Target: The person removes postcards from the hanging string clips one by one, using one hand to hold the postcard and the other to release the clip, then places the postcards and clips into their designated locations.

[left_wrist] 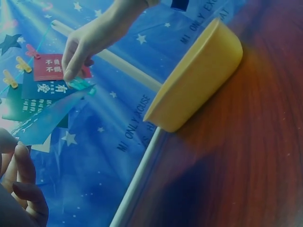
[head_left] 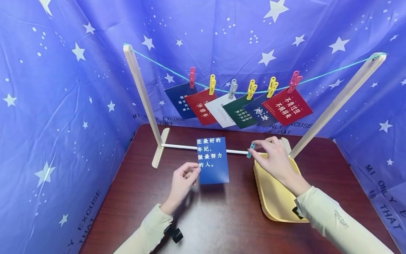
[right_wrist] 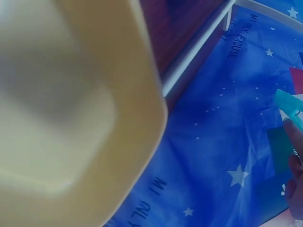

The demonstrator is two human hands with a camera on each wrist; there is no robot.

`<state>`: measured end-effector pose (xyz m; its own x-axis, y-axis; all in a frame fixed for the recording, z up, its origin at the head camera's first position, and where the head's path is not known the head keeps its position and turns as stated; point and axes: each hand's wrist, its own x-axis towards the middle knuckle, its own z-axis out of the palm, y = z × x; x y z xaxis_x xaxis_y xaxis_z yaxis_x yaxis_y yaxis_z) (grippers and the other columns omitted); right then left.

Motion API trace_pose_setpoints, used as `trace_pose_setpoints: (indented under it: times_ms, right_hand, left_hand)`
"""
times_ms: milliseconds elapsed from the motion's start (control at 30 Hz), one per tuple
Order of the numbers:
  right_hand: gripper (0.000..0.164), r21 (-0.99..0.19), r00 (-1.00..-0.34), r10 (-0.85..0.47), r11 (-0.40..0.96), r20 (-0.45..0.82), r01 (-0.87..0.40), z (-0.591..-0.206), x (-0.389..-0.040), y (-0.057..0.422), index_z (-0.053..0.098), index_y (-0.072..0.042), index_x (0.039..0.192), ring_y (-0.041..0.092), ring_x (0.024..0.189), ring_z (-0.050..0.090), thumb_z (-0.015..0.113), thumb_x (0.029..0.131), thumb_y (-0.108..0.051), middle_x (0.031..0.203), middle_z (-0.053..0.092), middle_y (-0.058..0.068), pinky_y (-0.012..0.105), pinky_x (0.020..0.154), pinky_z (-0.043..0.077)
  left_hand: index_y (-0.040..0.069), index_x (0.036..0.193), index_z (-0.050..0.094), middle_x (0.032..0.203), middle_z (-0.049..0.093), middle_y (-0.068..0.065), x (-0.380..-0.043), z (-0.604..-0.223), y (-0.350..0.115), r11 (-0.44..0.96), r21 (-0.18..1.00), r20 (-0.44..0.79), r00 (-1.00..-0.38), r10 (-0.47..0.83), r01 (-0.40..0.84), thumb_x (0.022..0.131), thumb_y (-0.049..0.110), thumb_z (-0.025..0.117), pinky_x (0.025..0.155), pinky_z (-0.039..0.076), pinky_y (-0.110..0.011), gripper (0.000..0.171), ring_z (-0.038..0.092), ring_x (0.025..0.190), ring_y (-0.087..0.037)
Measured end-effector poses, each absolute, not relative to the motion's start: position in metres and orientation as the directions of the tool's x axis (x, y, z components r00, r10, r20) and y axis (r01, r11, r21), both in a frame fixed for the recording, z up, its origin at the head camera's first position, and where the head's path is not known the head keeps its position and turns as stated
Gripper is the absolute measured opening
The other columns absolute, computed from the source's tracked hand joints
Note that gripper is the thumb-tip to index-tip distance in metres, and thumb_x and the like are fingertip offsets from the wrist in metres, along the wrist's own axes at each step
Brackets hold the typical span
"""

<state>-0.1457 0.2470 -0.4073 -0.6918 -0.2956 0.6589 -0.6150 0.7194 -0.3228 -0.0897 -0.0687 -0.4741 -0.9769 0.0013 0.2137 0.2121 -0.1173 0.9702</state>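
Note:
A blue card (head_left: pixel 213 173) with white Chinese writing is pinched at its left edge by my left hand (head_left: pixel 185 181), held above the table. My right hand (head_left: pixel 276 158) pinches a teal clothespin (head_left: pixel 251 150) between thumb and fingers, a short way right of the card and apart from it. In the left wrist view the card (left_wrist: pixel 47 120) appears nearly edge-on, with the clothespin (left_wrist: pixel 83 86) beyond it. The right wrist view catches the clothespin (right_wrist: pixel 289 105) and some fingers at its right border.
A green string (head_left: pixel 336 68) spans two wooden posts (head_left: pixel 142 95), with several cards hanging from clothespins, such as a red card (head_left: pixel 288 107) at the right. Under my right forearm stands a yellow basket (head_left: pixel 269 197). A white rod (head_left: pixel 180 146) joins the posts low down.

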Motion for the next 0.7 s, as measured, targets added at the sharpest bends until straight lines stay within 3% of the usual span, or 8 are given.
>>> trace_pose_setpoints:
  times_ms: [467, 700]
  right_hand:
    - [0.024, -0.294, -0.715, -0.299, 0.761, 0.632, -0.578, -0.429, -0.131, 0.262, 0.077, -0.004, 0.097, 0.026, 0.082, 0.055, 0.088, 0.078, -0.012, 0.082, 0.068, 0.007, 0.041, 0.071, 0.039]
    - [0.023, -0.264, -0.71, -0.309, 0.776, 0.633, -0.573, -0.434, -0.127, 0.269, 0.077, -0.002, 0.096, 0.028, 0.082, 0.056, 0.087, 0.078, -0.012, 0.079, 0.072, 0.005, 0.045, 0.07, 0.043]
  left_hand:
    - [-0.011, 0.105, 0.069, 0.078, 0.068, -0.02, -0.08, -0.487, -0.063, -0.084, 0.978, 0.198, -0.978, 0.065, 0.192, 0.095, -0.003, 0.07, 0.047, 0.042, -0.019, 0.013, 0.051, 0.049, -0.005]
    - [-0.01, 0.106, 0.071, 0.083, 0.07, -0.022, -0.08, -0.488, -0.062, -0.066, 0.983, 0.177, -0.98, 0.088, 0.171, 0.095, -0.002, 0.071, 0.048, 0.042, -0.019, 0.013, 0.052, 0.05, -0.007]
